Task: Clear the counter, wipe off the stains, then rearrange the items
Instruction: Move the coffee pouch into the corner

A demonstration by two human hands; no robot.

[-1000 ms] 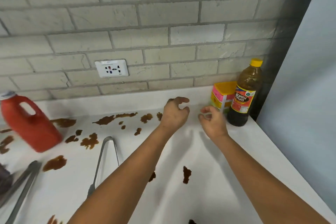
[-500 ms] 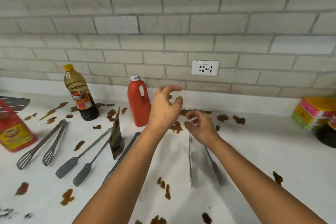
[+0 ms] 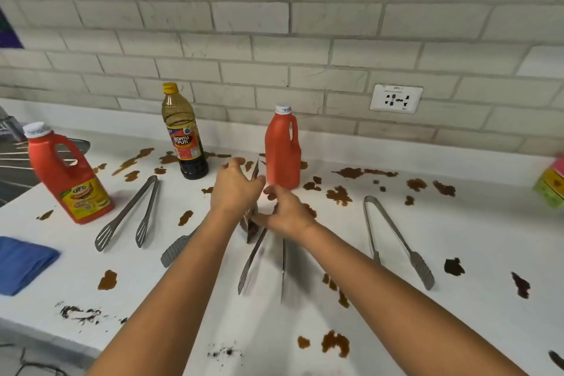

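Observation:
A white counter [image 3: 457,299] is spattered with brown stains [image 3: 338,195]. At its middle a small dark sachet [image 3: 251,224] stands upright. My left hand [image 3: 235,192] grips the sachet's upper edge. My right hand [image 3: 287,214] pinches its lower part from the right. Just behind them stands a plain red jug [image 3: 282,149]. A dark sauce bottle [image 3: 183,134] with a yellow cap stands further left, and a labelled red jug [image 3: 68,174] at the far left. A folded blue cloth [image 3: 21,262] lies at the left front edge.
Several metal tongs lie flat: one pair at left [image 3: 128,214], one under my hands [image 3: 262,256], one at right [image 3: 396,238]. Coloured sponges [image 3: 552,186] sit at the far right. A sink rack [image 3: 12,159] is at far left. Dark crumbs [image 3: 79,313] dot the front edge.
My view has swung left along the counter, bringing the left jug and blue cloth into sight. Both hands have dropped from mid-air onto the dark sachet and closed on it.

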